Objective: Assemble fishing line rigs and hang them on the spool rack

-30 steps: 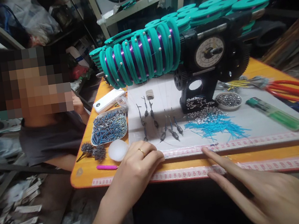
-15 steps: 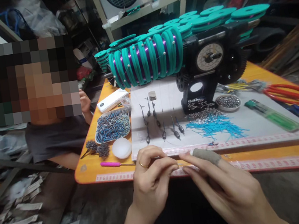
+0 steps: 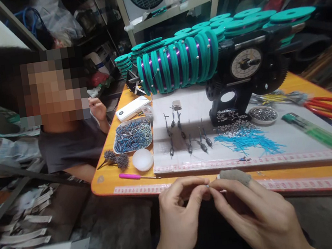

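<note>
My left hand [image 3: 181, 211] is closed in a pinch at the table's front edge. My right hand [image 3: 254, 207], a grey finger cover [image 3: 234, 176] on one finger, pinches right against the left fingertips. Where they meet, a tiny bluish-grey bit shows, too small to name. Beyond my hands, several dark weights on short stems [image 3: 203, 146] stand on the white board [image 3: 168, 140]. To their right lie a heap of thin blue tubes [image 3: 251, 141] and many small silvery pieces [image 3: 232, 127]. A pink-handled hook tool [image 3: 130, 176] lies to the left.
Teal spools [image 3: 179, 63] wound with purple line sit on a black winding machine [image 3: 234, 86]. A tray of small blue pieces [image 3: 133, 135], a white round lid [image 3: 143, 160] and a green-cased box [image 3: 315, 130] lie around. Another person [image 3: 70, 150] is at the left.
My hands have drawn together, fingertips now meeting, and sit slightly lower against the table edge. The whole view has shifted, so the table appears further right.
</note>
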Tool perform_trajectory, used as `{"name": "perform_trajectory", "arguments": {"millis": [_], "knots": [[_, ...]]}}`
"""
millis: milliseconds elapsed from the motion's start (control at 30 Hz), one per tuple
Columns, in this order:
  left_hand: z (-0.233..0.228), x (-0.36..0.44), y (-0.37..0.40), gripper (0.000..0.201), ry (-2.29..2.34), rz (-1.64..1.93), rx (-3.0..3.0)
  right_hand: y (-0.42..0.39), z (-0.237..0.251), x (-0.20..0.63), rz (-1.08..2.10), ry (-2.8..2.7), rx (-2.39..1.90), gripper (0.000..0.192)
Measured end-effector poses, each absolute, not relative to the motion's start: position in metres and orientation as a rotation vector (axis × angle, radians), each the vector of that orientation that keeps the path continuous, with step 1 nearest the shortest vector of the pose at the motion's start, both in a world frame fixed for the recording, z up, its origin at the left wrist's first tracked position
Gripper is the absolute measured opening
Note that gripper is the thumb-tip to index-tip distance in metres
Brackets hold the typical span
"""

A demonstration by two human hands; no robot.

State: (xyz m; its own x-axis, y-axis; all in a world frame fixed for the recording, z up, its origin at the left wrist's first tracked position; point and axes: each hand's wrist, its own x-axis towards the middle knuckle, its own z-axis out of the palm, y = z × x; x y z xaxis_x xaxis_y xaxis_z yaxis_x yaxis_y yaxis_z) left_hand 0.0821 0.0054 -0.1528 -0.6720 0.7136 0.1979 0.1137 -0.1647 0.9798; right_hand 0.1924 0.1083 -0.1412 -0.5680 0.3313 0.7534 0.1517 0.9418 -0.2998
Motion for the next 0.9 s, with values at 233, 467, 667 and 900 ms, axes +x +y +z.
{"name": "perform_trajectory", "arguments": {"millis": [233, 467, 667, 900], "knots": [[-0.163, 0.094, 0.007, 0.025, 1.616, 2.004, 0.535, 0.108, -0.142, 0.195, 0.323, -2.233, -0.274, 0.010], [-0.176, 0.092, -0.005, 0.041, 1.971, 1.856, 1.037, 0.111, -0.141, 0.196, 0.394, -2.340, -0.232, 0.013], [-0.173, 0.088, -0.007, 0.055, 2.103, 1.769, 1.406, 0.116, -0.142, 0.198, 0.402, -2.406, -0.212, 0.013], [-0.162, 0.084, -0.011, 0.056, 2.192, 1.603, 1.641, 0.127, -0.135, 0.195, 0.244, -2.500, -0.134, 0.015]]}}
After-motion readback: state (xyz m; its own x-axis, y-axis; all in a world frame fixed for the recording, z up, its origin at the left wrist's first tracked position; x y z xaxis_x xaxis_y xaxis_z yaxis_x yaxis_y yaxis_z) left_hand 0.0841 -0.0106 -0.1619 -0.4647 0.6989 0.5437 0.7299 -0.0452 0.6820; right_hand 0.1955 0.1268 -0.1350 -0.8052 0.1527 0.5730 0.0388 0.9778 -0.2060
